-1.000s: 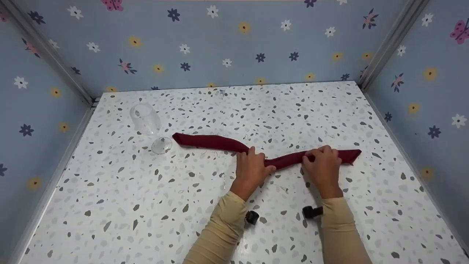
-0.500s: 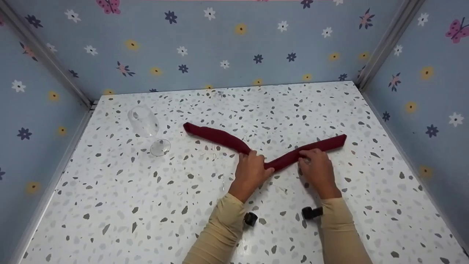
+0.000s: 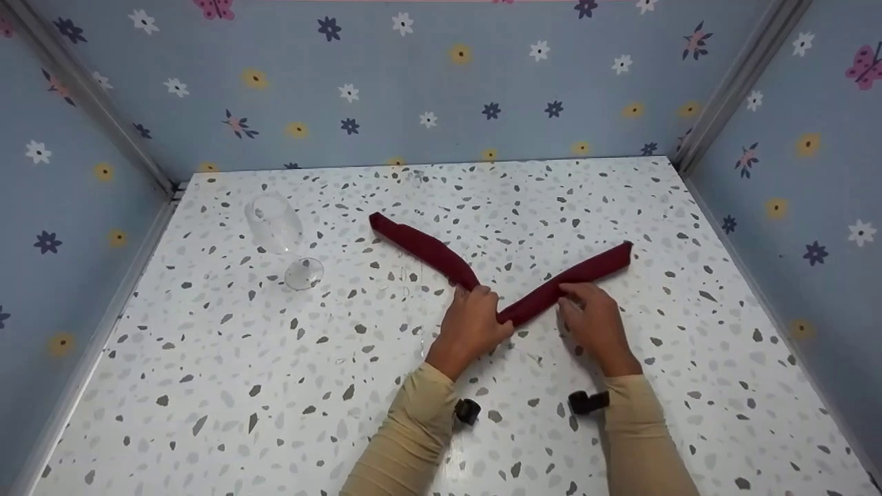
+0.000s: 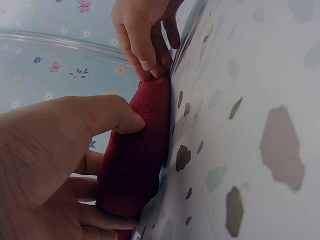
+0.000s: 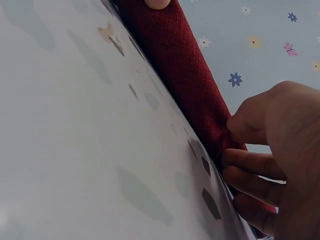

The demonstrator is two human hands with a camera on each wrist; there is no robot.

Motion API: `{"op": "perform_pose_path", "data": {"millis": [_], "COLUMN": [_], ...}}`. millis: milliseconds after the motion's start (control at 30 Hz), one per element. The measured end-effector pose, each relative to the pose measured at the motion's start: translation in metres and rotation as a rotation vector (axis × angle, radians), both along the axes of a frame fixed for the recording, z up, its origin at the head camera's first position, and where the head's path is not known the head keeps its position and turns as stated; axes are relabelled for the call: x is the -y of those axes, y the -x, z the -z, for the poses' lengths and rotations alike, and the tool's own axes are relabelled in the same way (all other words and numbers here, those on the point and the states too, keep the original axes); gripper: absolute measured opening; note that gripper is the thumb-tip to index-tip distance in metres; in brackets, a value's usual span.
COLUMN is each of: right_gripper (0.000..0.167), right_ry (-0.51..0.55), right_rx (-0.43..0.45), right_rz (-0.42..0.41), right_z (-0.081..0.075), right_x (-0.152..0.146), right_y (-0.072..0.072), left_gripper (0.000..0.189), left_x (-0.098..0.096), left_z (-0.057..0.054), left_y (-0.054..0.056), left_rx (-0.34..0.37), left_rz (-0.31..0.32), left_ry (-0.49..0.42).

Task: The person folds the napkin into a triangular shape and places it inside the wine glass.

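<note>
A rolled red cloth napkin lies bent in a V on the speckled table, its two ends pointing to the far side. My left hand grips the roll at the bend; in the left wrist view the thumb lies on top and the fingers curl round the other side. On the right arm of the V, my right hand pinches the near edge with thumb and fingertips. The right wrist view shows these fingers against the woven roll, low by the table surface.
To the left, a clear stemmed glass is on the table, its round foot toward me. Blue panels with flowers and butterflies stand at the back and both sides.
Both ends of the napkin have swung away from me and inward, turning its shallow curve into a sharper V. The right hand has shifted slightly left; the left hand stays at the bend.
</note>
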State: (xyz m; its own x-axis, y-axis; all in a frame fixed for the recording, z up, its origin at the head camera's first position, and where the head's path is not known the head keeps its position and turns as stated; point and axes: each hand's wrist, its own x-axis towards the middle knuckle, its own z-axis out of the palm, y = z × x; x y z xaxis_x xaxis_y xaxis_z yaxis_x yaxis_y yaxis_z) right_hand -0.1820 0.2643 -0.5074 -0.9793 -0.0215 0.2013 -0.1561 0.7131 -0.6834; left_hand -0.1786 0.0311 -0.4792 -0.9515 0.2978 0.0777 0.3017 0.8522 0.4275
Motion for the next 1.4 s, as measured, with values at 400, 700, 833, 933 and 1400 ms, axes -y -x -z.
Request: {"op": "perform_pose_path", "data": {"millis": [400, 700, 833, 933, 1400], "right_gripper": [0.030, 0.029, 0.030, 0.030, 0.036], "right_ry": [0.028, 0.033, 0.027, 0.024, 0.001], "right_rx": [0.018, 0.012, 0.012, 0.019, 0.040], "right_rz": [0.000, -0.003, -0.010, -0.014, -0.074], "right_z": [0.0005, 0.0017, 0.0026, 0.0039, 0.0021], "right_x": [0.0009, 0.0007, 0.0000, -0.0002, 0.0011], "right_y": [-0.0015, -0.0009, -0.0008, -0.0006, 0.0011], "left_gripper": [0.030, 0.021, 0.019, 0.019, 0.017], "left_x": [-0.0001, -0.0005, -0.0009, -0.0007, 0.0035], "left_z": [0.0032, 0.0034, 0.0039, 0.0050, 0.0051], "left_y": [-0.0011, 0.0000, 0.0002, -0.0002, 0.0017], "left_rx": [-0.026, 0.055, 0.080, 0.074, 0.005], "left_rz": [0.051, 0.049, 0.046, 0.054, 0.184], "left_ry": [-0.001, -0.069, -0.092, -0.104, -0.092]}}
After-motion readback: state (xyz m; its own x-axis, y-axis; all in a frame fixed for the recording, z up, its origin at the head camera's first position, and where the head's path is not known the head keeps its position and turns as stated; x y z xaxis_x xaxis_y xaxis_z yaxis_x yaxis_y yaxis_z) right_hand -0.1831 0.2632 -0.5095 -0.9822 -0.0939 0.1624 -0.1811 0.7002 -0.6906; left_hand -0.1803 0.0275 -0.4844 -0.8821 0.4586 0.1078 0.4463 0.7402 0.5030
